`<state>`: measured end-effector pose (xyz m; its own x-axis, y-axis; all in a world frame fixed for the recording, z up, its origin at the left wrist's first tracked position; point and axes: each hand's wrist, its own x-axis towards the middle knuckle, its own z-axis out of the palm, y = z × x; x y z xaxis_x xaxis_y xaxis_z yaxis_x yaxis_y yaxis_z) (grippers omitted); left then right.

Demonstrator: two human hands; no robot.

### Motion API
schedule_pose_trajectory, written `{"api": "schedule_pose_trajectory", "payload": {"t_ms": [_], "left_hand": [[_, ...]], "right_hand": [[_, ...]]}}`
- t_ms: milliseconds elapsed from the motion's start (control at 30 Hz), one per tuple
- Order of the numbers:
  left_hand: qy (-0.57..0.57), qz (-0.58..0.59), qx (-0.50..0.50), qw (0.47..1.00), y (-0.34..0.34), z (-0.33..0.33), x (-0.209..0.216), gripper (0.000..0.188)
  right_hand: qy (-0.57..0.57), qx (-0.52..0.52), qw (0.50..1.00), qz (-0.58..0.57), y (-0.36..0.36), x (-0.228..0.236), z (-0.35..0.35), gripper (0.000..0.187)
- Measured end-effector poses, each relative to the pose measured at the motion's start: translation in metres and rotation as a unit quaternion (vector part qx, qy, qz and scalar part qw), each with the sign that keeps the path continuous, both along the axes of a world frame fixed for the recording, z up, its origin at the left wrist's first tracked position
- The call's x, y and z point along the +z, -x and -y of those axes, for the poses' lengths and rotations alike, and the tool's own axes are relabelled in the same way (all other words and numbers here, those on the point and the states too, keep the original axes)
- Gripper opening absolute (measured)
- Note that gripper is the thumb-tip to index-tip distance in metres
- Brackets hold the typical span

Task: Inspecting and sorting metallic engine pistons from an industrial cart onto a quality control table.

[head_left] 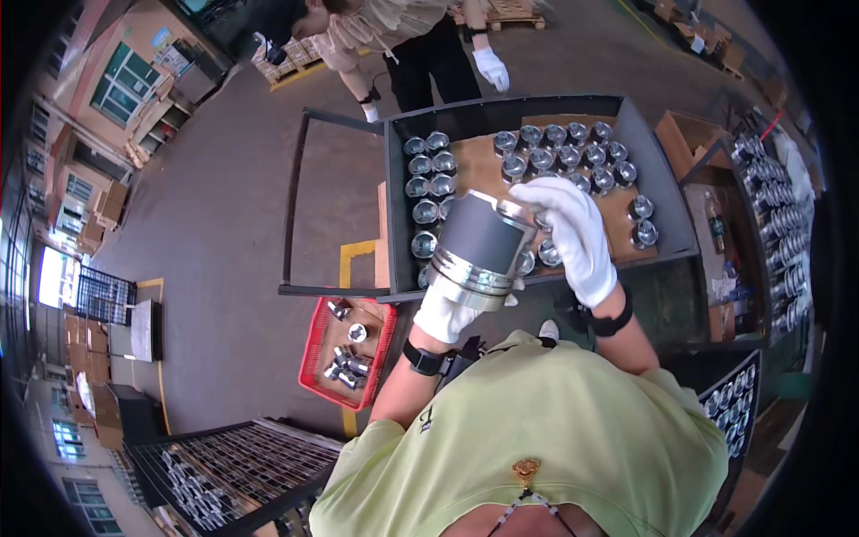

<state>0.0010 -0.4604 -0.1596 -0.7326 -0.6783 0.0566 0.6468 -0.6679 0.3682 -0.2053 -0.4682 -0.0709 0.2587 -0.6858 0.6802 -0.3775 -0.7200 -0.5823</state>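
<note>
My left hand (pixel 445 313), in a white glove, grips a large piston (pixel 483 240) from below, its fingers mostly hidden behind it. The piston is held tilted, its silver grooved crown end down and its dark grey skirt up. A short round silver part (pixel 510 208) shows at its upper right edge. Beside that part is my white-gloved right hand (pixel 573 234), fingers extended and slightly curved, their tips close to the piston. Whether they touch it I cannot tell. Beneath both hands lies a dark metal bin (pixel 631 134) lined with brown cardboard, holding rows of silver pistons.
A red basket (pixel 309 371) with several metal parts stands on the floor at left. Across the bin a person (pixel 429 54) in white gloves bends over. Dark racks (pixel 242 465) flank me, and more pistons (pixel 778 224) stand at far right.
</note>
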Motion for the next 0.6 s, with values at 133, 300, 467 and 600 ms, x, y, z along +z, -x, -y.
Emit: {"api": "schedule_pose_trajectory", "payload": {"t_ms": [133, 300, 467, 600], "left_hand": [[-0.010, 0.096, 0.208, 0.973, 0.030, 0.001, 0.011, 0.054], [0.084, 0.085, 0.321, 0.939, 0.066, -0.001, 0.014, 0.088], [0.220, 0.261, 0.385, 0.857, 0.095, 0.002, 0.025, 0.102], [0.355, 0.288, 0.410, 0.789, 0.103, 0.003, 0.016, 0.104]], "right_hand": [[-0.027, -0.031, 0.999, -0.030, 0.010, -0.018, -0.023, 0.093], [-0.088, -0.071, 0.992, -0.050, 0.022, -0.036, -0.015, 0.105], [-0.138, -0.089, 0.986, 0.015, 0.039, -0.047, 0.000, 0.093], [-0.096, -0.053, 0.992, 0.067, 0.052, -0.055, 0.006, 0.079]]}}
